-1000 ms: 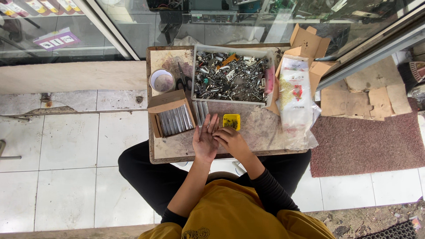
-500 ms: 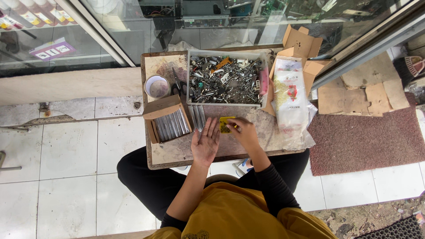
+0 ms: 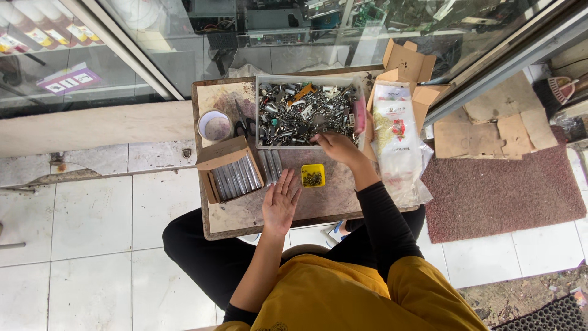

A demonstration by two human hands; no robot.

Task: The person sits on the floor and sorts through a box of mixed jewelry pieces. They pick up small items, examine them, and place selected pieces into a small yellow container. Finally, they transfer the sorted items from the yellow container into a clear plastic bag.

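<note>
I sit at a small low table (image 3: 229,214). My right hand (image 3: 332,146) reaches into the near right corner of a clear tray (image 3: 264,146) full of mixed metal parts; its fingertips are buried among them, so any grip is hidden. My left hand (image 3: 281,201) lies flat and open, palm up, near the table's front edge. A small yellow box (image 3: 313,176) of tiny screws stands between my hands. Several grey metal rods (image 3: 271,164) lie loose beside it.
An open cardboard box (image 3: 229,171) of grey rods sits at the left. Behind it stand a white cup (image 3: 215,125) and black scissors (image 3: 244,124). A printed plastic bag (image 3: 396,138) and cardboard boxes (image 3: 409,64) lie at the right, by a brown mat (image 3: 502,184). A glass shopfront rises behind.
My right hand has moved from beside my left hand, forward past the yellow box and into the parts tray. My left hand has stayed palm up near the front edge.
</note>
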